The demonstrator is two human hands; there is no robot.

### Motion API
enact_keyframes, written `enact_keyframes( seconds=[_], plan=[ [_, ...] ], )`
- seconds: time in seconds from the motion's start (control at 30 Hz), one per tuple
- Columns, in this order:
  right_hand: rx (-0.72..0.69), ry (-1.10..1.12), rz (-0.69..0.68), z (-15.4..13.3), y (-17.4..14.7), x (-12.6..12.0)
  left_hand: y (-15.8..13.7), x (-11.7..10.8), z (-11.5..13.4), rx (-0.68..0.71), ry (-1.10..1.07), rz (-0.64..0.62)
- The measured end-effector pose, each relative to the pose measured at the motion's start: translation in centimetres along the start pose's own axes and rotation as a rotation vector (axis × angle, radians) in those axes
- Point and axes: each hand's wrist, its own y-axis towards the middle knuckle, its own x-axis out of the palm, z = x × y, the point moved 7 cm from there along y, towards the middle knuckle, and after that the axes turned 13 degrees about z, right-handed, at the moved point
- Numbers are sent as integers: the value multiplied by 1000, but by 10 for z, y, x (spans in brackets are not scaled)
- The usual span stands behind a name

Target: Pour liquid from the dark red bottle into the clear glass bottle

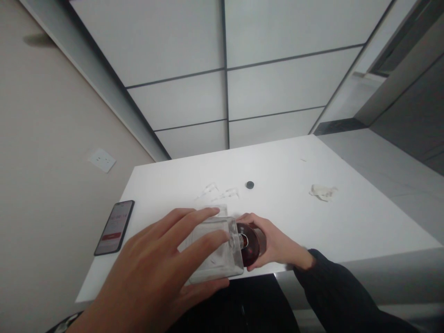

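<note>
My left hand [163,254] is wrapped over a clear square-sided glass bottle [218,263], tilted on its side with its neck to the right. My right hand [277,243] grips a dark red round bottle [252,254] whose open mouth faces up. The clear bottle's neck meets or overhangs that mouth; whether they touch I cannot tell. Another small clear piece [222,209] shows just behind my left fingertips, its kind unclear. Beyond my hands a small black cap [249,185] lies on the white table [277,171].
Two thin clear plastic pieces [227,194] lie on the table behind the bottles. A crumpled tissue [322,192] is at the right. A phone [115,229] with its screen lit rests near the left edge. White panelled doors [187,101] stand past the table's far edge.
</note>
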Motion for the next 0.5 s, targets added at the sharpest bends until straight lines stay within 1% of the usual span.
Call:
enact_keyframes(
  seconds=[0.23, 0.5],
  plan=[
    [14, 10, -5, 0, 0, 0, -3, 2, 1, -35, -4, -29],
    [12, -9, 10, 3, 0, -1, -3, 4, -1, 6, 15, -10]
  ],
)
